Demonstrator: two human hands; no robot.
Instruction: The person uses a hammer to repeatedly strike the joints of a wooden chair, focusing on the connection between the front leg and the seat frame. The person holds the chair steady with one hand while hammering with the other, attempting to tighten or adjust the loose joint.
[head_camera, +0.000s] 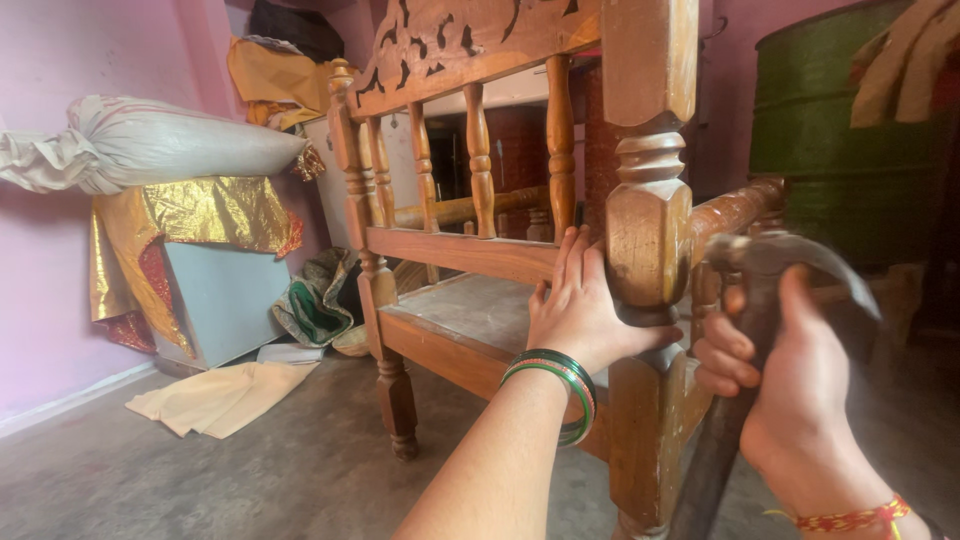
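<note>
Hammering looks underway, not finished: left hand (580, 310) grasps the carved brown wooden bed-frame post (648, 215) near its joint, while right hand (790, 385) clenches a blurred dark metal claw hammer (770, 265) just right.

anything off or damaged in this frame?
No clear damage. The left hand grips the chair at its turned post; the right hand holds a motion-blurred hammer beside it. Loose cloth lies crumpled on the floor, and a sack overhangs the gold-draped box.
</note>
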